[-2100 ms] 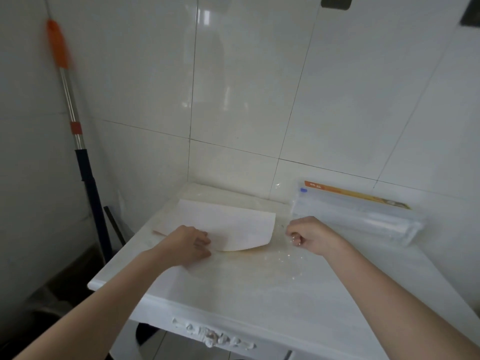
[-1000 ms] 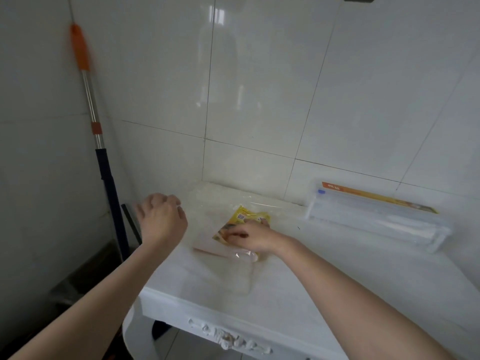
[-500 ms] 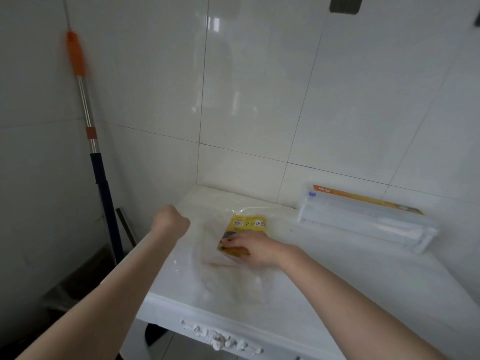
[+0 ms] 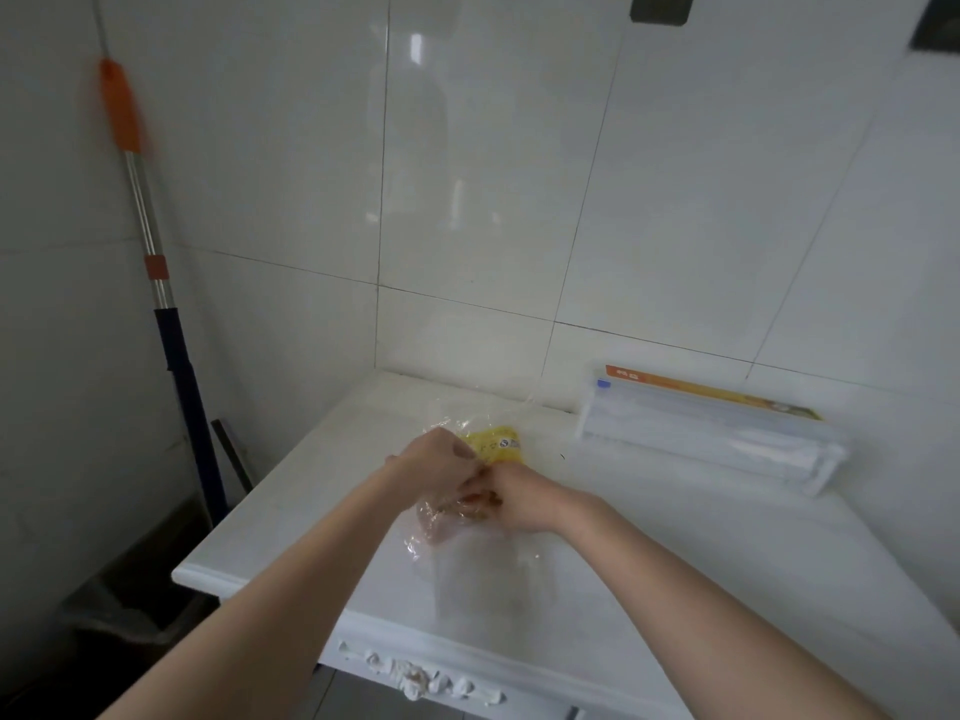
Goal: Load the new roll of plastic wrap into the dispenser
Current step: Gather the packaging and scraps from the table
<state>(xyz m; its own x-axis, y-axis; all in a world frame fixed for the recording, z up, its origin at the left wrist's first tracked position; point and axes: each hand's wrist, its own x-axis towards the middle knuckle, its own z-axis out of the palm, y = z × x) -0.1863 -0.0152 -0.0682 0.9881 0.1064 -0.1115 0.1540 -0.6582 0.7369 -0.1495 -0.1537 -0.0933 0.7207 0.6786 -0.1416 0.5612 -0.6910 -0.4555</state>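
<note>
Both hands meet over the middle of the white bench (image 4: 649,589). Left hand (image 4: 439,459) and right hand (image 4: 514,498) each have fingers curled, pinching a clear plastic bag (image 4: 467,558) with a yellow label (image 4: 496,443); bag contents unclear. Bag rests on bench. Dispenser (image 4: 711,439) lies at the back right against the tiled wall (image 4: 519,174), well apart from the hands. Mop handle (image 4: 156,272) leans in the left corner.
</note>
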